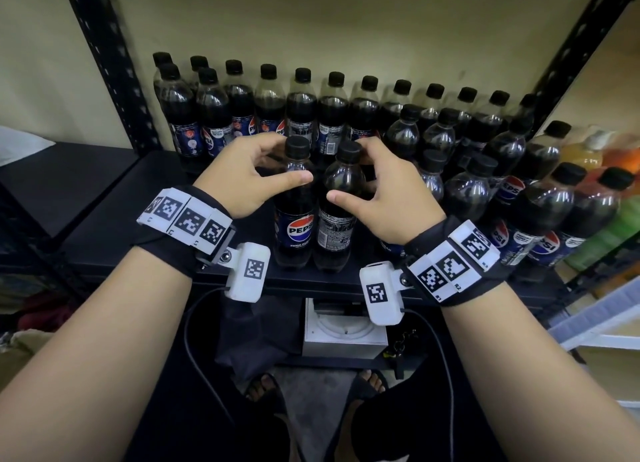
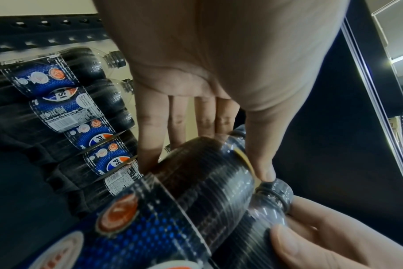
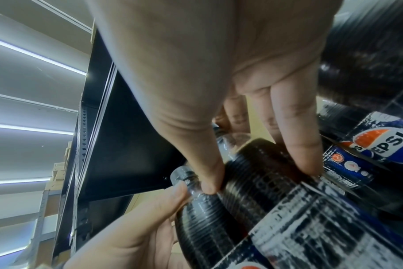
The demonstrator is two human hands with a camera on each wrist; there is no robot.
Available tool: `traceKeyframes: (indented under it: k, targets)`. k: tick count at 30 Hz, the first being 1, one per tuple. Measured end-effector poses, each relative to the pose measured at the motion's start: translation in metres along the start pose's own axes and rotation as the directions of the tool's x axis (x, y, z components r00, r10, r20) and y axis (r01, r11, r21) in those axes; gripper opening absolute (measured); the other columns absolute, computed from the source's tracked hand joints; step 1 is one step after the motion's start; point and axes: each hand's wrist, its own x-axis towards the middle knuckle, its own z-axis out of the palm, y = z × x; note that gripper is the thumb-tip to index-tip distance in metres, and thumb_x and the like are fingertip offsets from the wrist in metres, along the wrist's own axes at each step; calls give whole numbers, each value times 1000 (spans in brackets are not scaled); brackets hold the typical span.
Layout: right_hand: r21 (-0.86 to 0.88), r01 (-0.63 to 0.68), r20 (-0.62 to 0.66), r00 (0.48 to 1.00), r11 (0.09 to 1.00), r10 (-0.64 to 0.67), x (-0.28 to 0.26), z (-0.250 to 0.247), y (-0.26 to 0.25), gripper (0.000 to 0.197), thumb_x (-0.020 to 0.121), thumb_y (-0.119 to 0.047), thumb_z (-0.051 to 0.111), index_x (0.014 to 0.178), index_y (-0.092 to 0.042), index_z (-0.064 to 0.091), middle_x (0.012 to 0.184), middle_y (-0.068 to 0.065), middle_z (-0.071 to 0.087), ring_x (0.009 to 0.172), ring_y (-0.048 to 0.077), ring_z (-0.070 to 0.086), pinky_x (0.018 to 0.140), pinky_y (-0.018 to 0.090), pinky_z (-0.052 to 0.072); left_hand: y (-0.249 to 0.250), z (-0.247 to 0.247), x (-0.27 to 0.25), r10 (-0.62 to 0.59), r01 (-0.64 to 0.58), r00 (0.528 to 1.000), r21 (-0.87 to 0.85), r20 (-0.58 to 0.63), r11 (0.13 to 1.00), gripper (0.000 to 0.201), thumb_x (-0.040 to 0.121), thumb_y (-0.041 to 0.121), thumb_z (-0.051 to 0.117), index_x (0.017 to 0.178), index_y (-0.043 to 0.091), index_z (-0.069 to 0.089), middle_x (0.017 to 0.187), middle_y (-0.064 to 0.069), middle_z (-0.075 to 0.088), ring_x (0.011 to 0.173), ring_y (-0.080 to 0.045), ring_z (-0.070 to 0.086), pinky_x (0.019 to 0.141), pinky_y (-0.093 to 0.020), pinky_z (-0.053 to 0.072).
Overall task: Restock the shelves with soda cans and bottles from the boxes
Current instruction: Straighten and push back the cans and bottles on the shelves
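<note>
Two black-capped Pepsi bottles stand side by side at the front of the black shelf (image 1: 131,226). My left hand (image 1: 239,181) holds the left bottle (image 1: 294,222) at its shoulder, thumb in front and fingers behind. My right hand (image 1: 384,202) holds the right bottle (image 1: 337,229) the same way. In the left wrist view my left hand (image 2: 196,72) wraps the left bottle (image 2: 203,183), with the right bottle (image 2: 271,198) beside it. In the right wrist view my right hand (image 3: 207,81) clasps the right bottle (image 3: 265,182), and the left bottle (image 3: 196,209) stands next to it.
A row of Pepsi bottles (image 1: 301,108) lines the back wall, and several more (image 1: 481,184) fill the shelf's right side. Coloured drink bottles (image 1: 588,150) stand at the far right. The shelf's left part (image 1: 104,202) is bare. Black uprights (image 1: 104,63) frame the shelf.
</note>
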Motion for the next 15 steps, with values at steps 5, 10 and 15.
traceKeyframes:
  k: [5, 10, 15]
  targets:
    - [-30, -6, -2, 1000, 1000, 6, 1, 0, -2, 76, 83, -42, 78, 145, -20, 41, 126, -7, 64, 110, 12, 65, 99, 36, 52, -1, 1, 1, 4, -4, 1000, 11, -5, 1000, 34, 88, 29, 77, 119, 19, 69, 113, 7, 72, 108, -8, 67, 103, -36, 51]
    - [-83, -13, 10, 1000, 996, 14, 0, 0, -2, 80, 84, -46, 76, 148, -20, 36, 130, -5, 62, 112, 14, 63, 99, 36, 52, -2, 3, -2, -4, 4, 1000, 5, -20, 1000, 35, 88, 30, 77, 120, 21, 68, 113, 10, 73, 109, -8, 67, 103, -38, 51]
    - [-137, -23, 30, 999, 990, 28, 0, -3, -7, 81, 85, -49, 74, 149, -19, 34, 132, -3, 62, 119, 15, 60, 100, 36, 52, 1, 4, -2, -38, 39, 999, 12, -29, 999, 32, 88, 31, 77, 118, 24, 67, 110, 10, 73, 106, -7, 67, 100, -40, 53]
